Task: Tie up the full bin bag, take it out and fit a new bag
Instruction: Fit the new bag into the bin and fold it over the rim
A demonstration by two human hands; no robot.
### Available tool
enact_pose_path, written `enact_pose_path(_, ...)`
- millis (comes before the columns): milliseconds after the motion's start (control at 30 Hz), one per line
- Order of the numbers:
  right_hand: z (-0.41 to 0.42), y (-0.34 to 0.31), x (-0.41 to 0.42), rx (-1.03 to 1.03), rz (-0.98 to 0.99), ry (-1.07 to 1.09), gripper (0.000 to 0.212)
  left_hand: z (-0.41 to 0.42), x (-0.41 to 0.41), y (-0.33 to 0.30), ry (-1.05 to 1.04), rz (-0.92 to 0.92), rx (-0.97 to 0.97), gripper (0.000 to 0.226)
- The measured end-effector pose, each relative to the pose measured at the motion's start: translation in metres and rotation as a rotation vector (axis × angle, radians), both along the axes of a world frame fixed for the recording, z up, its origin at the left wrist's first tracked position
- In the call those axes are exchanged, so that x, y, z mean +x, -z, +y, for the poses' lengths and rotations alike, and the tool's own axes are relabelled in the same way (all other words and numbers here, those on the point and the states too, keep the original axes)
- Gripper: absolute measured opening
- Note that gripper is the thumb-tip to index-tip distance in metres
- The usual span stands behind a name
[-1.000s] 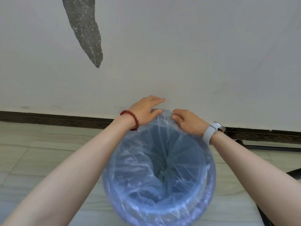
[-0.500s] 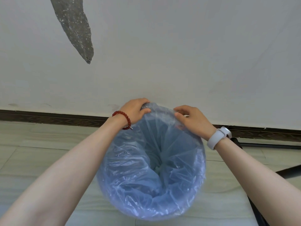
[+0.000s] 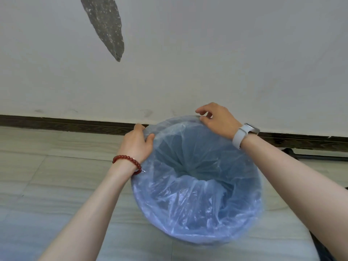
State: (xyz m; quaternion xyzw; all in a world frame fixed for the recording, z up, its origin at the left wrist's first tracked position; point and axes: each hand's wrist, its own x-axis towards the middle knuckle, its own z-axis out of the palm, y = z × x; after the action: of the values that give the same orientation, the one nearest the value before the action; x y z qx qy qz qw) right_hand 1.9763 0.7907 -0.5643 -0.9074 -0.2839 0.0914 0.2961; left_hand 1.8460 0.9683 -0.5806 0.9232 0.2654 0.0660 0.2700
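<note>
Left hand [image 3: 138, 146] grips the bag [image 3: 197, 185] at the far rim; right hand [image 3: 216, 117] seems to pinch it there. Thin, slippery film: hold the folded edge.

A plain off-white wall [image 3: 207, 53] filled the upper part of the view, lit evenly and softly. High on it a long tapering patch [image 3: 107, 25] of bare grey, speckled material showed where the paint was gone, narrowing to a point at its lower end. A few faint scuffs marked the wall low down. A dark brown patterned skirting board [image 3: 66, 123] ran along its foot. The floor [image 3: 47, 176] was of pale greenish-grey tiles with thin joints. A black rod [image 3: 320, 157] lay low at the right, near the skirting.
</note>
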Motion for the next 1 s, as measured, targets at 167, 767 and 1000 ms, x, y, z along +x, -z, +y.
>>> enact_pose_path(167, 0.0, 0.01, -0.007, -0.175, -0.065, -0.068, 0.03, 0.009, -0.022, 0.002, -0.009, 0.02, -0.044, 0.02)
enact_pose_path(767, -0.027, -0.004, -0.011, -0.191, -0.057, 0.03, 0.034, -0.027, 0.059, -0.017, 0.503, 0.07, 0.073, 0.038)
enact_pose_path(1000, -0.034, 0.006, -0.011, -0.248, -0.048, 0.018, 0.03, -0.029, 0.061, -0.005, 0.496, 0.011, 0.114, 0.023)
